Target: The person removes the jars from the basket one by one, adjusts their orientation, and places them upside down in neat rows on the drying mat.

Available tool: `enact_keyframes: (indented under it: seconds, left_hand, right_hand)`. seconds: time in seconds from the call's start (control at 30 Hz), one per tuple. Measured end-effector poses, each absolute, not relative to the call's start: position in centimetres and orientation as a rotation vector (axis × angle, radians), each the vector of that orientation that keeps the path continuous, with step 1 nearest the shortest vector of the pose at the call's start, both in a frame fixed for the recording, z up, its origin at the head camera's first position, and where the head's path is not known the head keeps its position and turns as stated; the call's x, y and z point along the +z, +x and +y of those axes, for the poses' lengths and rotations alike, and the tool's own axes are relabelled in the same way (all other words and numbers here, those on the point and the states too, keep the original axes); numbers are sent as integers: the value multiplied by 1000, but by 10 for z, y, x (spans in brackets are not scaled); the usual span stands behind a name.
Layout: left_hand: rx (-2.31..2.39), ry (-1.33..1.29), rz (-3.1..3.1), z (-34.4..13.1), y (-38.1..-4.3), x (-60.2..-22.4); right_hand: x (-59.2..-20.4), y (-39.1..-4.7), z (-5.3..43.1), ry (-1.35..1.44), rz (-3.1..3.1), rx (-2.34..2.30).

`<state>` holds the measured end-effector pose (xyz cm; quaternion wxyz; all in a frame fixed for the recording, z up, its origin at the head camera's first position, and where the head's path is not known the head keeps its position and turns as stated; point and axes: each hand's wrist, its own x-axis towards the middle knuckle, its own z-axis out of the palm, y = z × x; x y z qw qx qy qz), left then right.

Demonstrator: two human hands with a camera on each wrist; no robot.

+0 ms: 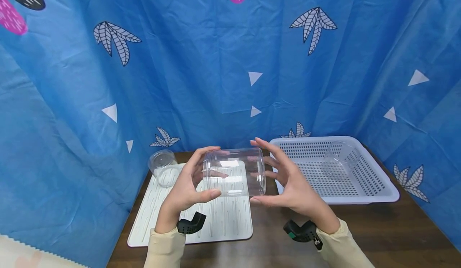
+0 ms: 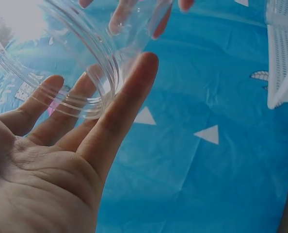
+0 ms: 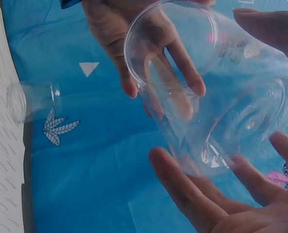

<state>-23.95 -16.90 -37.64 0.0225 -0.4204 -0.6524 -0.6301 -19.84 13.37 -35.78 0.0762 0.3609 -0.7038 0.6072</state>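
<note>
A clear plastic jar (image 1: 234, 176) is held on its side in the air, over the right part of a white ridged mat (image 1: 230, 224). My left hand (image 1: 187, 186) grips its threaded mouth end, thumb low in front and fingers round the back, as the left wrist view also shows on the jar (image 2: 100, 53). At the base end, my right hand (image 1: 291, 184) holds the jar between thumb and spread, bent fingers; the right wrist view shows its fingers (image 3: 183, 189) along the wall. Nothing is visible inside the jar.
Another clear jar (image 1: 163, 166) stands at the mat's far left corner. A white perforated basket (image 1: 389, 196) sits at the right on the dark wooden table (image 1: 407, 232), with a further clear container (image 1: 340, 160) inside. Blue patterned curtain (image 1: 216, 79) hangs behind and at both sides.
</note>
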Motion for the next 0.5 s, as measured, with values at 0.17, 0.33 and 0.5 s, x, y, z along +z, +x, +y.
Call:
enact_keyframes:
  seconds: [0.17, 0.33, 0.5]
  left_hand:
    - [-1968, -1309, -2021, -170, -239, -378]
    - [-1968, -1336, -2007, -168, -240, -379]
    - [-1967, -1345, -1998, -167, -240, -380]
  right_hand:
    - [-363, -200, 139, 1076, -2109, 1860]
    - [-365, -201, 140, 1071, -2090, 1879]
    - [-365, -201, 140, 1068, -2077, 1878]
